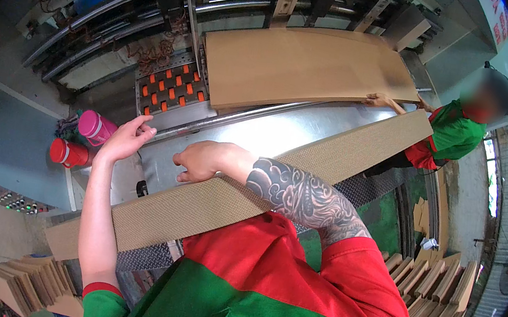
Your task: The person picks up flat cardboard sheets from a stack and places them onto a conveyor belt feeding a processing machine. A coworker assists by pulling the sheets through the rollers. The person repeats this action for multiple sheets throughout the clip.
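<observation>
My left hand [127, 138] is raised over the left end of the metal table [251, 132], fingers stretched and apart, holding nothing. To its right, my right hand [199, 161] hovers above the same table with loosely bent, separated fingers and nothing in them. A long stack of corrugated cardboard [196, 205], its fluted edges showing, runs across in front of my body; both forearms reach over it. Beyond the table, large flat brown cardboard sheets [311, 66] lie in the machine. A co-worker [456, 134] at the right has a hand on their near right edge.
Orange rollers [170, 88] sit on a plate left of the sheets. A pink jug [95, 127] and a red jug [67, 153] stand by my left hand. A button panel [11, 198] is at far left. Cardboard bundles [434, 298] stack up at lower right, others [32, 286] at lower left.
</observation>
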Motion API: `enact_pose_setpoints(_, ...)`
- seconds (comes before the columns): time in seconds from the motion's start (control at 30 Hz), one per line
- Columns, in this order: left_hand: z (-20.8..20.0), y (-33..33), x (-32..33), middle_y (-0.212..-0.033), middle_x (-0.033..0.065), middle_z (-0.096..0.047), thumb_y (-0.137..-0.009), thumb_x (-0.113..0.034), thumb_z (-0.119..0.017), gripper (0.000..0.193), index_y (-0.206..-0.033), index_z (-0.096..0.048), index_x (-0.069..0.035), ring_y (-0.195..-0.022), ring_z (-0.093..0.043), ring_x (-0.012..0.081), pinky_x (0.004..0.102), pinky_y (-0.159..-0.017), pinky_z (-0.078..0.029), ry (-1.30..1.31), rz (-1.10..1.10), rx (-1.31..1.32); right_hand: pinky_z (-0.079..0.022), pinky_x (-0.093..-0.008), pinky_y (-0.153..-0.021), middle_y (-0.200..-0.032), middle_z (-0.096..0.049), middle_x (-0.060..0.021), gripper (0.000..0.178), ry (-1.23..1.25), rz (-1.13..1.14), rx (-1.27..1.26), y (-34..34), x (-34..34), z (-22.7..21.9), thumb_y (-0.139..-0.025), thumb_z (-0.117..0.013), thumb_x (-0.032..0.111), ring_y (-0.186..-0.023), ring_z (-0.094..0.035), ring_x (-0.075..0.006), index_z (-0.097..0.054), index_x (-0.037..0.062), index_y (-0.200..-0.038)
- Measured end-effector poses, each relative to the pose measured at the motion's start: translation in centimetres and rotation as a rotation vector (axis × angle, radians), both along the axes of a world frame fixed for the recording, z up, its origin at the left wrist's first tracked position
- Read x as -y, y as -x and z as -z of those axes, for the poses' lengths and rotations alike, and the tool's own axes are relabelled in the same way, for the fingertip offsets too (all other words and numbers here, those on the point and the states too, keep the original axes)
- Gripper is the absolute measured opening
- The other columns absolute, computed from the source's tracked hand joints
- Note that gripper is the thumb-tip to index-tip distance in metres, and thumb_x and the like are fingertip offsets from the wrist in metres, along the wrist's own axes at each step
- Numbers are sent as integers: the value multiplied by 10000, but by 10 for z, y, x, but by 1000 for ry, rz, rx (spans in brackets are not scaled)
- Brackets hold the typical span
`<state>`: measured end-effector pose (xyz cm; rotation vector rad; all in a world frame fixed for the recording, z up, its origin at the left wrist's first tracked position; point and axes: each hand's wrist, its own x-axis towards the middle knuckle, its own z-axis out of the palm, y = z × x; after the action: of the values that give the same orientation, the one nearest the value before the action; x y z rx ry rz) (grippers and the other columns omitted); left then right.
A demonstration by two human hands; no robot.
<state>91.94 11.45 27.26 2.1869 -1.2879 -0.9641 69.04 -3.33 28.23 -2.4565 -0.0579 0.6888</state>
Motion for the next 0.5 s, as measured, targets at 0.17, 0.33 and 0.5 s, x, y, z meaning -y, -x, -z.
enact_pose_setpoints(0.17,3,1,-1,-1240,135,-725,-1074,-387,-681,627,-1565,-520,-31,-1066,-697,220,379,-977,-558,0,1,-11,-525,-544,-1038,-1285,-734,-246,571,4,-8,4,2,-2,1,-1055,-636,481,-1240,-678,-440,-619,40,-1418)
enact_pose_setpoints(0.33,4,4,-4,-1234,120,-708,-1085,-361,-675,589,-1558,-528,-43,-1077,-684,214,376,-982,-556,5,4,-20,-531,-547,-1024,-1275,-738,-247,571,34,-30,23,3,-4,3,-1047,-643,483,-1218,-686,-449,-628,40,-1408)
enact_pose_setpoints(0.5,7,4,-7,-1219,134,-742,-1070,-392,-687,633,-1558,-525,-23,-1080,-709,207,372,-982,-555,27,25,-5,-532,-550,-1021,-1272,-740,-249,572,30,-39,48,7,-7,6,-1037,-656,482,-1216,-685,-456,-630,46,-1407)
